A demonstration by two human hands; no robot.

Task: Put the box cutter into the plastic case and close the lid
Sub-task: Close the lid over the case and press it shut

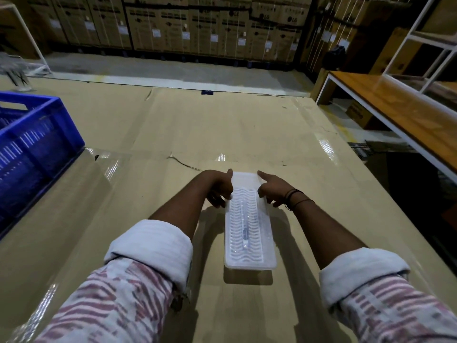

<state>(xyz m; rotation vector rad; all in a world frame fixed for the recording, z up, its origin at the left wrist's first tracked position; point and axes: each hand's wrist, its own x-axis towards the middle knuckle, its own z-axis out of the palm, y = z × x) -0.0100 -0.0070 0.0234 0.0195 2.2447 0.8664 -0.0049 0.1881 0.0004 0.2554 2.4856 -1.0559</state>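
Note:
A long translucent white plastic case (pixel 249 253) lies lengthwise on the cardboard-covered table, its lid down over it. Through the wavy ribbed lid I can make out the box cutter (pixel 244 229) as a slim grey shape along the middle. My left hand (pixel 218 190) rests against the case's far left edge, index finger stretched along the lid's far corner. My right hand (pixel 273 189) mirrors it on the far right edge, index finger pointing at the far corner. Both hands touch the lid with fingers spread.
A blue plastic crate (pixel 37 144) stands at the left of the table. A wooden bench with a white frame (pixel 400 107) runs along the right. Stacked cardboard boxes (pixel 210 26) line the back wall. The table edge drops off at the right.

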